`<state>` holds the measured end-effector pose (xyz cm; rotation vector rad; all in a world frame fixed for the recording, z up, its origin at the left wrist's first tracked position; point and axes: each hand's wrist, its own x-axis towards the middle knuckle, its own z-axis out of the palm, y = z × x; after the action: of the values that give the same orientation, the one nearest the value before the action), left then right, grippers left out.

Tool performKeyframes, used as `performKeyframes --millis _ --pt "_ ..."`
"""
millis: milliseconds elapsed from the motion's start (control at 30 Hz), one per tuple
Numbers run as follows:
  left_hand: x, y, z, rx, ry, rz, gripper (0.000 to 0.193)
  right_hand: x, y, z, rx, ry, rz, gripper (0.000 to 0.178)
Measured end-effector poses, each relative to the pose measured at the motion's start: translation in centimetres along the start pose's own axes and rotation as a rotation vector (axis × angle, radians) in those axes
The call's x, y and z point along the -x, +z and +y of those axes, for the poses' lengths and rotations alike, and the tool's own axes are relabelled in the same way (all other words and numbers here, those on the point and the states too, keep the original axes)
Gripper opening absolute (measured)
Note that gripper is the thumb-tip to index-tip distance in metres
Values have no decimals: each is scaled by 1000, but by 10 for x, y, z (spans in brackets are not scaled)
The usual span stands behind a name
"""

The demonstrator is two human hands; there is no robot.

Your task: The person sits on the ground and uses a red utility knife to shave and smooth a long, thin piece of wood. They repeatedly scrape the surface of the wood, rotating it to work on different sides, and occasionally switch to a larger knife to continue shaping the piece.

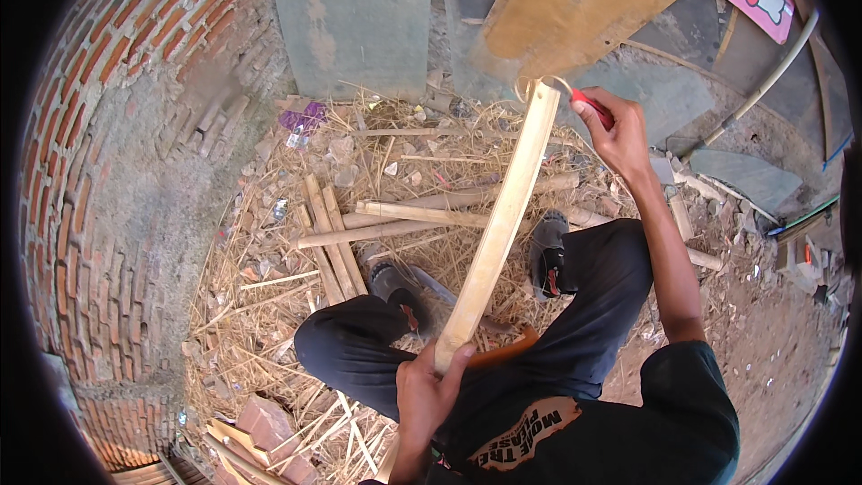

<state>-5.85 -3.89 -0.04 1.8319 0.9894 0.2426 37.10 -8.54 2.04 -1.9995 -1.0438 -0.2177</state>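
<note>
Brick wall (117,189) well left of strip (503,220). Straw litter (242,305) below strip. Brown board (584,9) beyond strip's far end. Strip itself long, pale, slanting forward above litter. Slats (334,242) lie left of strip. Left hand (426,391) wraps strip's near end. Right hand (618,130) grips red-handled knife (600,110), blade at strip's far end. Pale curl (519,88) at same end.

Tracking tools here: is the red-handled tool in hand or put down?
In hand: the right hand grips its red handle near the end of a wooden strip.
</note>
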Motion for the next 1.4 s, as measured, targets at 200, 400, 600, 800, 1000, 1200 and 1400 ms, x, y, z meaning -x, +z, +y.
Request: performKeyframes --millis 200,400,600,800,1000,1200,1400 --pt "21 -16 -15 29 -134 -116 34 -30 -40 112 141 246 0 46" --pt "-22 -15 -47 138 -80 62 32 16 -14 73 109 100 -407 39" --pt "-38 -14 -19 320 -189 -108 30 43 1 -6 -315 76 -402 40" --pt "-45 1 -14 371 -89 -189 28 63 11 -70 -720 334 -452 38" --pt "-47 -2 -10 377 -44 -194 30 72 27 -72 -928 338 -427 35" --pt "-52 -3 0 267 34 -237 28 79 30 -70 -965 426 -407 35" --pt "-54 -5 7 260 44 -289 28 78 34 -66 -961 511 -323 29"
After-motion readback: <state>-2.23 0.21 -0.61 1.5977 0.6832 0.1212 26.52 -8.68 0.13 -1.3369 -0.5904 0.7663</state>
